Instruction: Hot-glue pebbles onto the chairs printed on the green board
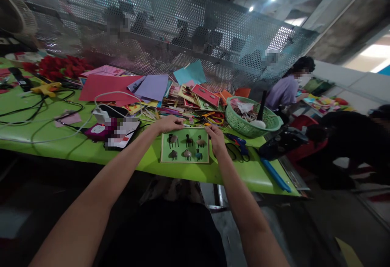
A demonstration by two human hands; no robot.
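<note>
A green framed picture (179,161) with a pale border lies near the table's front edge. Several small animal-like figures with rounded bodies and dark legs are fixed on it in two rows. At its top edge, left of the middle, my left hand (170,124) is closed with the fingertips on the frame. My right hand (215,138) pinches the top right corner, thumb and fingers closed. Just beyond the hands lie yellow-handled scissors (217,117) among scraps. A blue glue gun (239,143) rests to the right of my right hand.
A green basket (274,125) stands at the right, near a blue bar (276,175). Coloured paper (106,87) is heaped behind. Left are a purple power socket (99,129), a phone-like device (125,133) and cables. A perforated metal screen (170,27) backs the table; people sit nearby.
</note>
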